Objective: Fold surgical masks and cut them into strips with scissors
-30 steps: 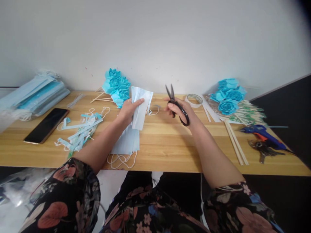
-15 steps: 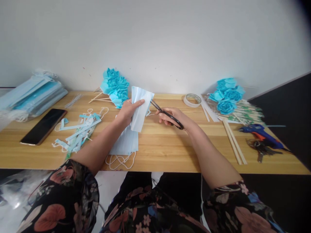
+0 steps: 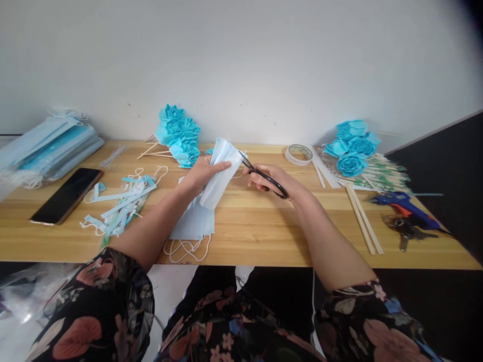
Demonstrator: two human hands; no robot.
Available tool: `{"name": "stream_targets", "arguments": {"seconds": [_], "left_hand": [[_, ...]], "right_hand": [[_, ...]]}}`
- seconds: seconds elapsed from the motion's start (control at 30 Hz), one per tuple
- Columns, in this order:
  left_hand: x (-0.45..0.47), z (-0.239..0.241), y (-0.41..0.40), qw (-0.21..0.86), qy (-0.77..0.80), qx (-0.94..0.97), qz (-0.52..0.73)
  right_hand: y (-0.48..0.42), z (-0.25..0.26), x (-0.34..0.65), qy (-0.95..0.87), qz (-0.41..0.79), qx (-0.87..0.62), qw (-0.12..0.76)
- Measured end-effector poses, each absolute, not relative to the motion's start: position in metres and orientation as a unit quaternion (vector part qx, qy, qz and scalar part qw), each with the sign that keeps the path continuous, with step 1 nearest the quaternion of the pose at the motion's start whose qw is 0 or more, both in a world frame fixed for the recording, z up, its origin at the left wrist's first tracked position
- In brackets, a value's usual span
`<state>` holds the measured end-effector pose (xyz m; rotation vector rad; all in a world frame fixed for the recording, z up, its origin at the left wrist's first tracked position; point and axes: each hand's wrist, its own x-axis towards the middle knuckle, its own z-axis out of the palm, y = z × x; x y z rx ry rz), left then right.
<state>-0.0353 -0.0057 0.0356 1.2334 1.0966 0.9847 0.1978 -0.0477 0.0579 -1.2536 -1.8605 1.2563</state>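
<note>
My left hand [image 3: 202,173] grips a pale blue face mask [image 3: 222,171], holding it up above the wooden table [image 3: 264,226] with its top tilted to the right. My right hand [image 3: 269,181] is closed on black scissors [image 3: 260,173], whose blades meet the mask's right edge. Below the held mask lie more flat masks [image 3: 192,223] with white ear loops [image 3: 184,249] at the table's front edge.
A black phone [image 3: 66,195] and cut mask strips [image 3: 121,203] lie at the left, with a mask stack [image 3: 49,148] behind. Blue paper flowers [image 3: 179,133] lean on the wall. At the right: tape roll [image 3: 300,154], more flowers [image 3: 352,148], wooden sticks [image 3: 362,218], glue gun [image 3: 405,206], keys [image 3: 405,231].
My right hand swung the scissors from upright down and left until the blades reached the mask's right edge. My left hand tilted the mask to the right.
</note>
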Motion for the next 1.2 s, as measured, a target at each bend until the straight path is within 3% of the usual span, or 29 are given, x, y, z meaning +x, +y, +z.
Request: {"name": "stream_targets", "arguments": {"seconds": [1.2], "left_hand": [[-0.036,0.0371,-0.0088,0.584,0.454,0.534,0.41]], "right_hand": [[-0.0432,0.0535,0.2033,-0.69,0.472,-0.468,0.286]]}}
